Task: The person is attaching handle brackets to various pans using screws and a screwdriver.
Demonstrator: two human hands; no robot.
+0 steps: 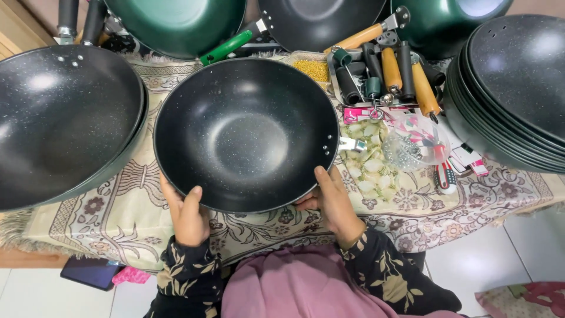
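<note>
The black speckled wok [247,132] sits mid-table on the patterned cloth [118,218], and both hands hold it by its near rim. The left hand [187,215] clasps the rim at about 7 o'clock, thumb hooked over the edge; the right hand [332,203] clasps it at about 5 o'clock, thumb likewise inside. The wok's bare handle bracket [351,143] juts out at 3 o'clock, nearer the right hand, pointing toward the loose wooden and black handles [391,70] at 1 o'clock.

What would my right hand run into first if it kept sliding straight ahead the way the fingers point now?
The right hand points up along the black wok rim. First in line is probably the metal handle bracket at the wok's edge, then the bag of pale pieces; depth is unclear.
</note>
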